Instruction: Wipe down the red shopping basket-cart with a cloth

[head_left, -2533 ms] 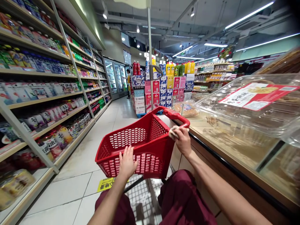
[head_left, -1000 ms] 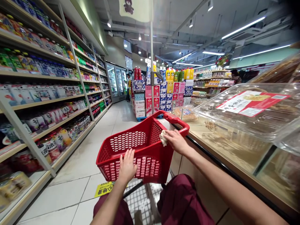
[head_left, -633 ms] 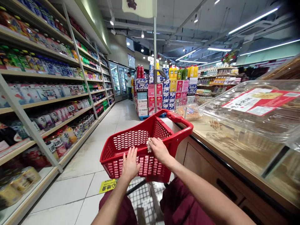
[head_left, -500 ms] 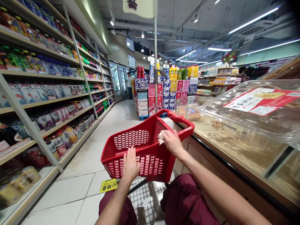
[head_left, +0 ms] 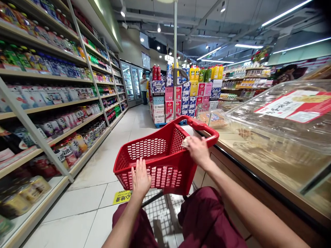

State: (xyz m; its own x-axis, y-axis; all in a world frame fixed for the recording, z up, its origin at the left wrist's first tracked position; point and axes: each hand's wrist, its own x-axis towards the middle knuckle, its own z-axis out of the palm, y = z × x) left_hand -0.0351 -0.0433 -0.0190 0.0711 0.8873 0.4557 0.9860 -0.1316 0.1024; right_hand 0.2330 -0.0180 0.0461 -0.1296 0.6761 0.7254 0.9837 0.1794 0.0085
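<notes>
A red plastic shopping cart [head_left: 165, 164] stands right in front of my knees, its basket walls full of oblong holes. My left hand [head_left: 141, 179] lies with straight fingers against the near side of the basket, just under the rim. At the rim near the handle, my right hand [head_left: 198, 151] is closed on a crumpled white cloth [head_left: 185, 142], pressed to the red plastic. The cart's handle [head_left: 212, 135] rises just beyond my right fingers. No goods show in the part of the basket I can see.
Shelves of bottled drinks [head_left: 51, 65] line the left. A wooden counter with clear food boxes [head_left: 279, 113] runs close on the right. Stacked drink cartons [head_left: 169, 106] and a pole [head_left: 175, 51] stand ahead. A person [head_left: 144, 88] is near the fridges. A yellow floor sign [head_left: 122, 197] lies below.
My right hand has slid a little along the cart's rim towards the handle with the cloth. My left hand stays on the basket's side. The view has shifted slightly.
</notes>
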